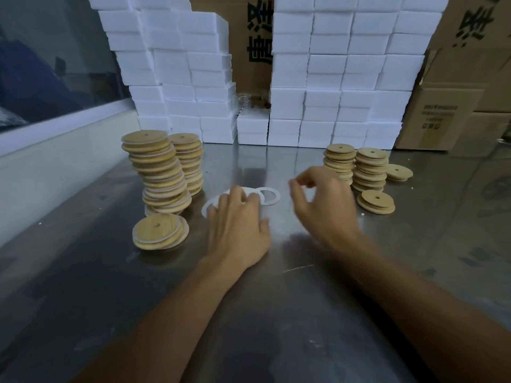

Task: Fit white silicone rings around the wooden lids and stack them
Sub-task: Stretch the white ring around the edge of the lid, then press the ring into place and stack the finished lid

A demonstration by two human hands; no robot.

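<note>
While flat, left hand (237,230) on rings (265,196)

1. Two bare forearms are seen, reaching in from the bottom edge.
2. No sleeve, glove, watch or ring is worn on either arm as far as the wrists and fingers are shown.
3. The left hand (237,230) is rendered sharply.
4. The right hand (325,205) is blurred, most at the fingertips.

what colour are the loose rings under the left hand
White, seen in the head view: the loose rings lie on the steel table beneath the left hand.
</note>
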